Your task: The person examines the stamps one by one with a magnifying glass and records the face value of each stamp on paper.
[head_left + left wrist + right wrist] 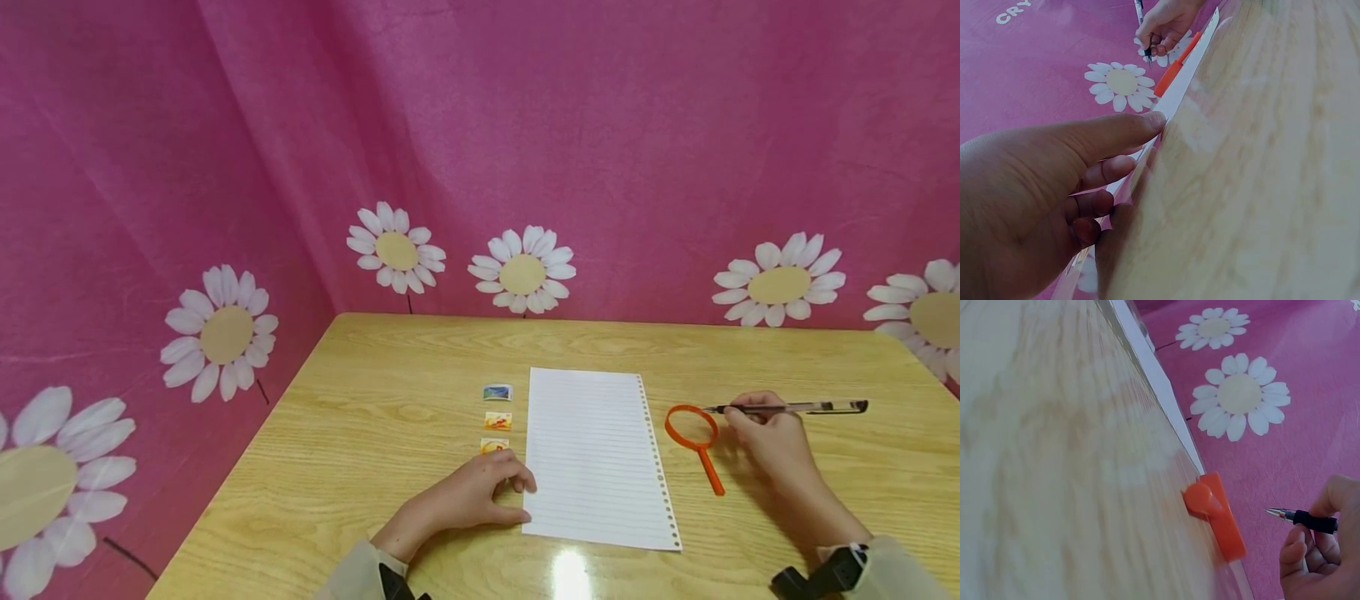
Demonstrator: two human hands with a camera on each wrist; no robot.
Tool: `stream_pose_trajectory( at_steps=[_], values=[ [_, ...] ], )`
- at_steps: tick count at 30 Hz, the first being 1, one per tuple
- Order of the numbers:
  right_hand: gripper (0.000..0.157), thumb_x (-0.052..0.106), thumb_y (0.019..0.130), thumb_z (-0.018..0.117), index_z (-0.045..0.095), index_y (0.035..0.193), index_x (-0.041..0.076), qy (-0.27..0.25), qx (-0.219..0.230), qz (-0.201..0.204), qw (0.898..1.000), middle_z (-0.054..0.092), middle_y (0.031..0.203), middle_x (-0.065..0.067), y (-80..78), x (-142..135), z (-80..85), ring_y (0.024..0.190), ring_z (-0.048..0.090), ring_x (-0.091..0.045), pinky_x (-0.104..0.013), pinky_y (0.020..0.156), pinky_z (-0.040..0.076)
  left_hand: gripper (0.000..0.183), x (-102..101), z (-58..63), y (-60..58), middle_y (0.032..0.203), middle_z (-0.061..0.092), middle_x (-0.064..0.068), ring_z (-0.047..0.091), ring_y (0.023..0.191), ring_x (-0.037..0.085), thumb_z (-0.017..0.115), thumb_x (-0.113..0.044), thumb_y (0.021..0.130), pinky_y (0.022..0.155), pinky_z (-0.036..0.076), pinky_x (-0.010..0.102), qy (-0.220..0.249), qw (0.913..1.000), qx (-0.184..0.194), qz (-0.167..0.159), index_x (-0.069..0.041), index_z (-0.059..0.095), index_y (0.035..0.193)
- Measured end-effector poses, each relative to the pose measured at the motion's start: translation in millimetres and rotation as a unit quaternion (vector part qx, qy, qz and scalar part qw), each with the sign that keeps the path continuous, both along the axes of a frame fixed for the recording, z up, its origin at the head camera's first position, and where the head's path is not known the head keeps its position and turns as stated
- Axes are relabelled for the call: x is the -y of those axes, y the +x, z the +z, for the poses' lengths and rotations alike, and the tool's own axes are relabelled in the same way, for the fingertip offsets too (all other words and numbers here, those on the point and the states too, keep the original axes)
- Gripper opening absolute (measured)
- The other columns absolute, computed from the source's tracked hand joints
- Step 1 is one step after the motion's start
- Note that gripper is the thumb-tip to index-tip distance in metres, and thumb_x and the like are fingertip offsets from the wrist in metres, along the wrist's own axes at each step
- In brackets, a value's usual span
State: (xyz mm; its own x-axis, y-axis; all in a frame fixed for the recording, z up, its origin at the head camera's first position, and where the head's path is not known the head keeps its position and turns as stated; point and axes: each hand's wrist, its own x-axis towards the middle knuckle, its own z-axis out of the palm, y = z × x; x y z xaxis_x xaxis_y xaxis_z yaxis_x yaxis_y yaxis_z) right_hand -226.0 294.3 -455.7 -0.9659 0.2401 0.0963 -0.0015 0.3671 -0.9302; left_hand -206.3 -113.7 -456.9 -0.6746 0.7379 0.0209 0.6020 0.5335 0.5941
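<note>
One hand, the left hand [474, 493], rests low on the bench [360, 417], relaxed and gripping nothing, its thumb and bent fingers parted at the near left edge of a lined sheet [592, 458]. That sheet lies flat between the hands. The step seems to be readying pen and paper; writing would call for carrying the nib over toward the left hand and lowering it while that hand steadies the edge. The right hand [776, 446] pinches the pen [806, 407], holding it nearly level and raised, nib beside the ring of an orange magnifying glass [703, 455] that lies between sheet and right hand. Just past the left fingers sit three small picture cards [498, 421]. Beyond both hands hangs a flowered pink cloth [525, 125].
</note>
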Motion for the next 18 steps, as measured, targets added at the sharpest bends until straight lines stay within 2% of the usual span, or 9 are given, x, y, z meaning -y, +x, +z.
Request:
stream_pose_trajectory(
  at_steps=[5, 12, 18],
  values=[
    [0.016, 0.013, 0.095, 0.059, 0.055, 0.09, 0.027, -0.003, -0.006, 0.005, 1.0, 0.053, 0.075, 0.024, 0.6, 6.6, 1.2, 0.064, 0.049, 0.005, -0.016, 0.055, 0.044, 0.025, -0.1, -0.1, -0.3, 0.101, 0.059, -0.007, 0.051, 0.092, -0.001, 0.075, -0.03, 0.087, 0.089, 0.044, 0.017, -0.005, 1.0, 0.001, 0.004, -0.02, 0.067, 0.108],
    [0.008, 0.01, 0.096, 0.056, 0.053, 0.095, 0.017, 0.002, 0.008, 0.028, 1.0, 0.053, 0.075, 0.022, -0.6, 21.3, 2.3, 0.063, 0.049, 0.002, -0.018, 0.056, 0.045, 0.026, 0.2, -1.0, -0.4, 0.101, 0.06, -0.007, 0.052, 0.093, -0.001, 0.075, -0.03, 0.087, 0.09, 0.044, 0.017, -0.006, 1.0, 0.0, 0.005, -0.02, 0.067, 0.109],
    [0.009, 0.012, 0.094, 0.06, 0.051, 0.097, 0.013, -0.028, 0.028, 0.055, 0.998, 0.054, 0.077, 0.018, -1.2, 37.1, 3.2, 0.071, 0.054, 0.002, -0.018, 0.063, 0.049, 0.025, -0.2, -0.5, -1.4, 0.099, 0.059, -0.006, 0.049, 0.088, 0.0, 0.075, -0.03, 0.087, 0.081, 0.04, 0.014, -0.006, 1.0, -0.007, 0.001, -0.02, 0.067, 0.108]
  ],
)
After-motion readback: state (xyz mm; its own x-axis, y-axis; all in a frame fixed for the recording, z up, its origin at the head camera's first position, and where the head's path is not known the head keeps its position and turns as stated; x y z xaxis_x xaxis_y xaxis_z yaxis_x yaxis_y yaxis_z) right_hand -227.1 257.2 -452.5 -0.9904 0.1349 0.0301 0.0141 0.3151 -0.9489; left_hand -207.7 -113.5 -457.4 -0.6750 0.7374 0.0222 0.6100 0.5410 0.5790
